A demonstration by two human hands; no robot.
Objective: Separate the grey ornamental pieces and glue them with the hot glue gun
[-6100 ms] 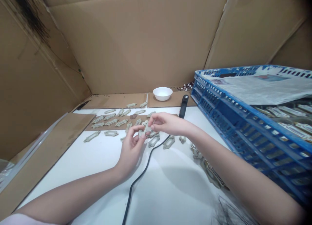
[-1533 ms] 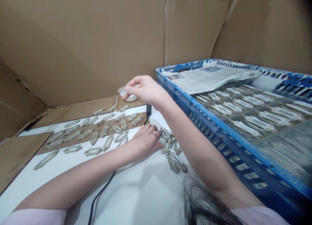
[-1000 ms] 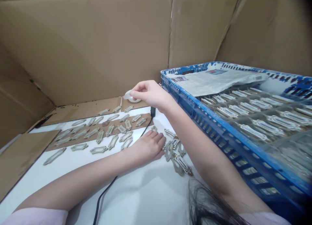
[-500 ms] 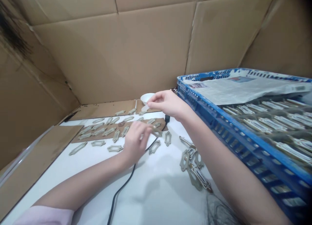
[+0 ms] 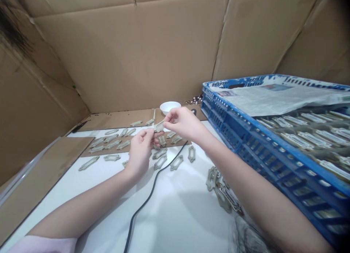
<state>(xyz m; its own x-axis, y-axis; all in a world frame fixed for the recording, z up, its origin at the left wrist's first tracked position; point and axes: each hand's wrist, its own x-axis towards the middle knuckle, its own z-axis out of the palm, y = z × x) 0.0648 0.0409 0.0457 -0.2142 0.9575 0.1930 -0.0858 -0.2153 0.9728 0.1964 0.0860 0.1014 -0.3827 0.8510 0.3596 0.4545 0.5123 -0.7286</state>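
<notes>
- Above the desk (image 5: 175, 209), the left hand (image 5: 140, 152) and right hand (image 5: 183, 126) pinch opposite ends of one small frame (image 5: 159, 126), near the bowl (image 5: 170, 107).
- Two-handed holding seems the present step; any shift calls for light, matched grips.

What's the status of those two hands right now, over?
Left hand and right hand both on one small frame. Black cable crosses the table below. White bowl just behind.
</notes>
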